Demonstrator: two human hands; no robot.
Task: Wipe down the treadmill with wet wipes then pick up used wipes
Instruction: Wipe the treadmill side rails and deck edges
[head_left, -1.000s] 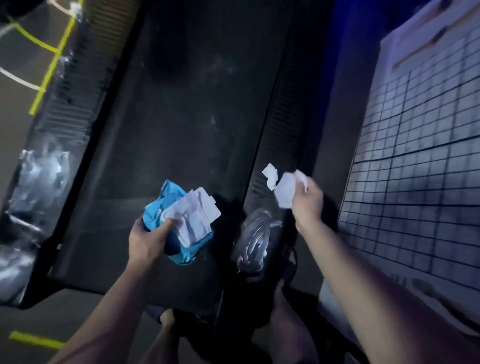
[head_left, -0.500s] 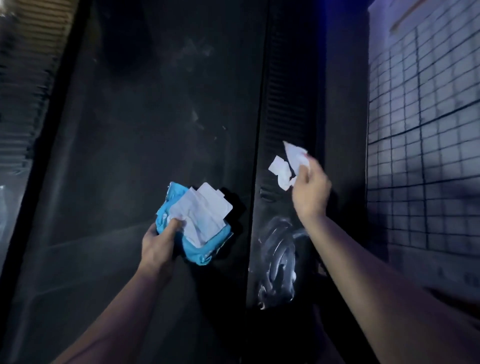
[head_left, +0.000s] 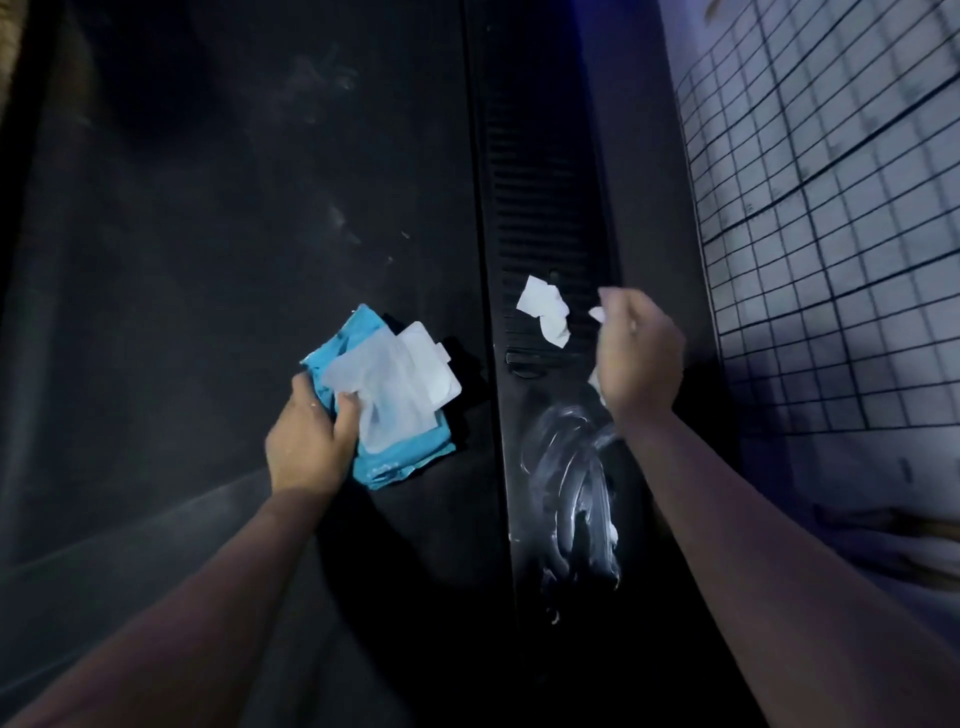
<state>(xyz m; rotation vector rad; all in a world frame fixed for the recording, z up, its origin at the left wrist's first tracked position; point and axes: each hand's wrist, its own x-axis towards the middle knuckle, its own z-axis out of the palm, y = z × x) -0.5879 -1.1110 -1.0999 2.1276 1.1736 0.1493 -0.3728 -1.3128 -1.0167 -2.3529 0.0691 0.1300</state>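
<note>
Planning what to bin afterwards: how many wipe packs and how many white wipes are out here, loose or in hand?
Blue wipes pack: 1, gripped by the left hand.
White wipes: 2, a loose wipe on the side rail and a held wipe in the right hand.
Total: 3.

Your wipes pack (head_left: 395, 457) is crinkly, glossy blue plastic film with a translucent flap (head_left: 415, 374). The treadmill belt (head_left: 234, 234) looks matt black. Its side rail (head_left: 545, 182) is ribbed plastic bearing a wet, shiny smear (head_left: 571, 467). The loose wipe (head_left: 545, 309) is soft, matt white cloth, and the wall (head_left: 831, 208) is smooth tile.
</note>
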